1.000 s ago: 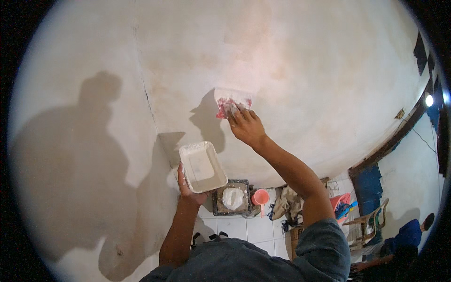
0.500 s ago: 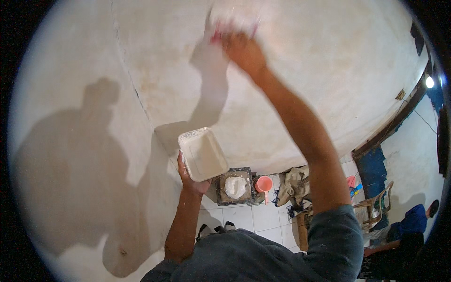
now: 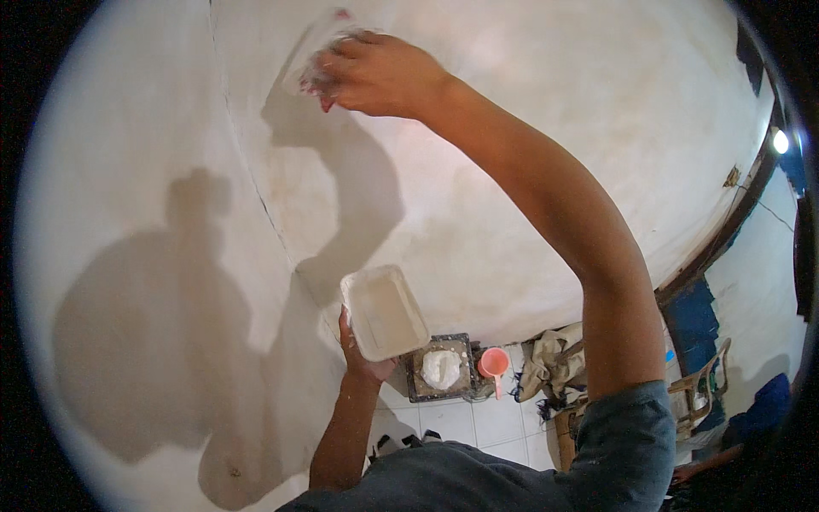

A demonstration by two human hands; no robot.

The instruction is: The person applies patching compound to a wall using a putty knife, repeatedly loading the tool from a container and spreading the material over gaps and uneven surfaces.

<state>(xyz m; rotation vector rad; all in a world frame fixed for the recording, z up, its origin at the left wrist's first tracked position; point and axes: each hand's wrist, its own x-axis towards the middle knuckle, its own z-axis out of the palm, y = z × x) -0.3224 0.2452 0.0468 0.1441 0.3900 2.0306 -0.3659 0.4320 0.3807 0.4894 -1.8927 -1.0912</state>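
My left hand (image 3: 367,363) is wrapped round the lower side of a cream rectangular plastic tub (image 3: 386,314), its fingers closed against the wall. White paste crusts the tub's rim, and a pale layer coats the inside. Up at the wall (image 3: 478,205), my right hand (image 3: 363,75) grips a flat, pale, scraper-like tool (image 3: 320,68) with red parts. Motion smears the tool and my fingertips, so its exact shape is unclear. It is at or very near the wall surface, to the right of the cracked corner line.
Below stands a dark square crate (image 3: 414,388) bearing a white lump (image 3: 441,369). Beside it are a pink dipper (image 3: 493,363) and crumpled beige cloth (image 3: 550,367). A chair (image 3: 704,384) and another person in blue (image 3: 763,410) are at the lower right. White tiles (image 3: 495,427) cover the floor.
My right hand has swept left along the wall with the tool, toward the corner. The tub and my left hand appear slightly lower and further right, as the whole view has shifted.
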